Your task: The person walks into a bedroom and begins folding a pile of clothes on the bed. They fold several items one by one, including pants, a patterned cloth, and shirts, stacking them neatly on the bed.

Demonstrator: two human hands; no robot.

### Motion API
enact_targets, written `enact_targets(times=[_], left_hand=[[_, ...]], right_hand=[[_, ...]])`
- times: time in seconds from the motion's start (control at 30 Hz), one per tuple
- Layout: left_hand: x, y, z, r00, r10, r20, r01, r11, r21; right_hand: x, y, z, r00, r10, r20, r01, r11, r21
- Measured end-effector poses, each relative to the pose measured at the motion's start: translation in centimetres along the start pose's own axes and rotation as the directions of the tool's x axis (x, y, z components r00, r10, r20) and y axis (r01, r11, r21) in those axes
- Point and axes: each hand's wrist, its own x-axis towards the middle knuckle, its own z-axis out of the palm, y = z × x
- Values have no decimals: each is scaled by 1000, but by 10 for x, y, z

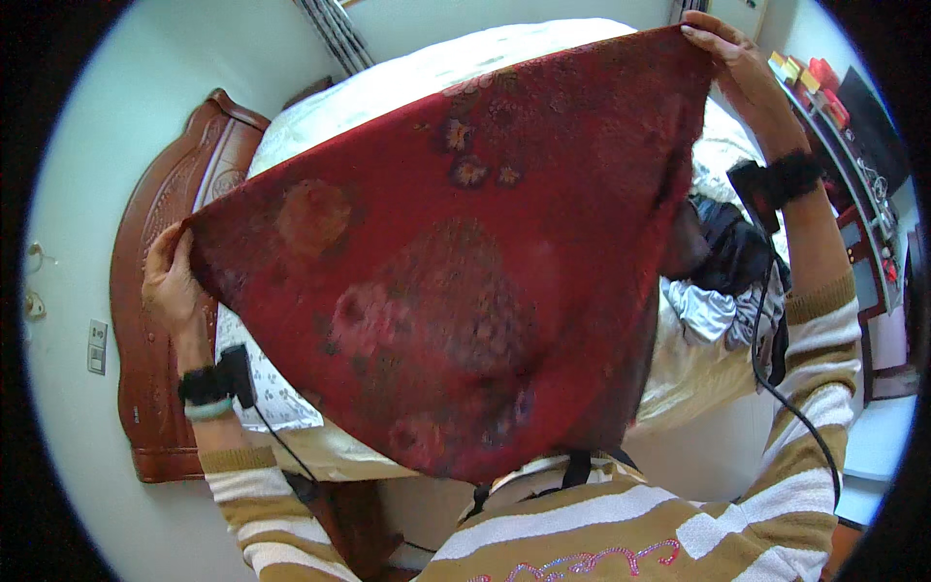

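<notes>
A dark red floral cloth (567,240) is stretched between my two hands, its upper edge pulled nearly straight and slanting up to the right. My left hand (172,280) pinches its left corner, in front of the carved wooden headboard. Higher up on the right, my right hand (724,47) grips the other top corner between thumb and fingers. The lower part of the cloth hangs down in front of my body and hides much of the bed behind it.
A bed with a white cover (436,73) lies behind the cloth, beside a carved wooden headboard (160,305). Dark and grey garments (727,254) are heaped on its right side. At the far right a shelf (829,124) holds several items near a dark screen (869,124). Cables run from both wrist straps.
</notes>
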Motion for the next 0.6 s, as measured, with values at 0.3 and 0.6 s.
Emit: enact_targets(times=[0.3, 0.6], left_hand=[[6, -65, 96, 992, 13, 123, 4, 990, -138], [-174, -86, 151, 874, 123, 471, -198, 974, 112]], right_hand=[[25, 61, 27, 975, 101, -198, -114, 992, -55], [-44, 181, -20, 922, 381, -69, -387, 908, -159]])
